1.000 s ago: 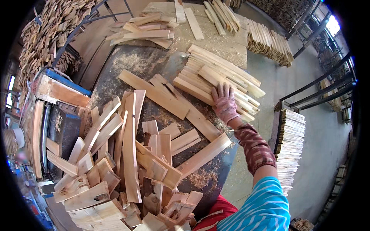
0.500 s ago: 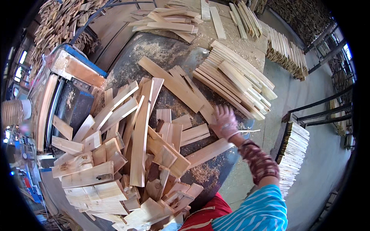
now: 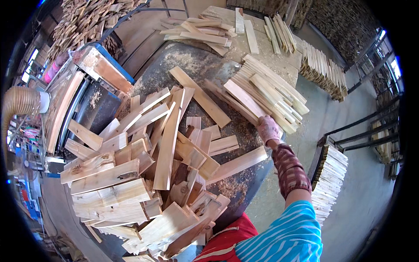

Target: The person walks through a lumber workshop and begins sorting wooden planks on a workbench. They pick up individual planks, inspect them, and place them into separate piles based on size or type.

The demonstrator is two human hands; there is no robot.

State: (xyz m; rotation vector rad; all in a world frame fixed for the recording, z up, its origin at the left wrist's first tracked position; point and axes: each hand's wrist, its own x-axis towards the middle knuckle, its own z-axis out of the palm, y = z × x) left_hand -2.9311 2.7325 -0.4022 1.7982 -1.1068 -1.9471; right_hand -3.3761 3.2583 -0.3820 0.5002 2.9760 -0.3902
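Observation:
My right hand (image 3: 268, 129), in a pale work glove below a patterned maroon sleeve, is closed round the near end of a pale wooden board (image 3: 244, 99). This board lies along the left side of a stack of long boards (image 3: 279, 94). A browner board (image 3: 227, 99) runs beside it on the left, its near end close to my fingers. Left of these, a single long board (image 3: 200, 96) lies slanted on the dark table (image 3: 183, 59). A jumbled heap of short and long boards (image 3: 104, 177) fills the near left. My left hand is not visible.
At the left stands a machine with a blue-edged frame (image 3: 114, 65) and a ribbed hose (image 3: 21, 102). More boards (image 3: 205, 32) lie at the table's far end. Stacked wood (image 3: 329, 185) stands beside black rails (image 3: 366, 139) on the right. Sawdust (image 3: 231, 187) covers parts of the table.
My right hand has gone from lying spread on a board to gripping a board's end, slightly farther right and away. The boards beneath it have shifted against the stack. The whole view has shifted a little.

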